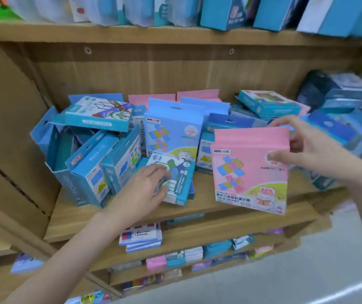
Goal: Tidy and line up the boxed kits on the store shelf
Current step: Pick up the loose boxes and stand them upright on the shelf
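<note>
A jumble of blue and pink boxed kits covers the wooden shelf (197, 207). My right hand (307, 145) grips the upper right corner of a pink kit (250, 172), holding it upright in front of the shelf edge. My left hand (147, 187) lies flat on a white-and-blue kit (175, 178) that rests face up near the front. Behind it a light blue kit (173, 130) stands upright. To the left, several blue boxes (92, 172) lean at angles, with one blue-and-white box (101, 115) lying on top of them.
More blue boxes (340, 119) pile up at the shelf's right end. The upper shelf (175, 34) carries a row of standing boxes. Lower shelves (186, 238) hold flat stacks of small packs. A wooden side panel (7, 132) bounds the left. Grey floor shows at bottom right.
</note>
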`<state>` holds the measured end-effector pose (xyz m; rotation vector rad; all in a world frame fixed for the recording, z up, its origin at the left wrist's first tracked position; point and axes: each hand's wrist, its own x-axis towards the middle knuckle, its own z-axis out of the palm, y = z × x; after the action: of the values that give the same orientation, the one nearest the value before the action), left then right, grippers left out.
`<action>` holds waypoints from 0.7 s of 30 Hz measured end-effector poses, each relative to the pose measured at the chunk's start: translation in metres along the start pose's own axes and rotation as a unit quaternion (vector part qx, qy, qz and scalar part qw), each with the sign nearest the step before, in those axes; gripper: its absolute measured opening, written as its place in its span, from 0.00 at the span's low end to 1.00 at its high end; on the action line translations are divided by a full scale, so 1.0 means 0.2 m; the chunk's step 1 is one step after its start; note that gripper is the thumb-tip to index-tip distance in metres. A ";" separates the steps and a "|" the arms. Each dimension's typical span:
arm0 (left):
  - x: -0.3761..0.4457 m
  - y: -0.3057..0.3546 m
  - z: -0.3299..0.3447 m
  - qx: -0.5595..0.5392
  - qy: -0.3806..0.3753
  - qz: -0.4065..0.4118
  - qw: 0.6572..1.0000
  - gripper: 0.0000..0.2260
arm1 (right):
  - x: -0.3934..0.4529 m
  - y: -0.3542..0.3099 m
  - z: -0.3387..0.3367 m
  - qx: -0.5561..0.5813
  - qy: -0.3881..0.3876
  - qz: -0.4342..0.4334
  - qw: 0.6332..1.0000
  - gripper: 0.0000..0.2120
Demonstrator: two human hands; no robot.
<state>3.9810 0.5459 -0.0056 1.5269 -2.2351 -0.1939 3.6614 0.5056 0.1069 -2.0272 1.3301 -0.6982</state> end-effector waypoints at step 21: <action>0.27 0.01 0.02 -0.008 0.151 -0.079 0.985 0.21 | 0.34 0.07 0.06 -0.147 -0.070 -0.169 0.972 0.33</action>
<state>3.9615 0.4965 0.0052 1.6074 -1.8753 -0.0223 3.6848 0.4391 0.0954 -2.5278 1.0669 -0.5113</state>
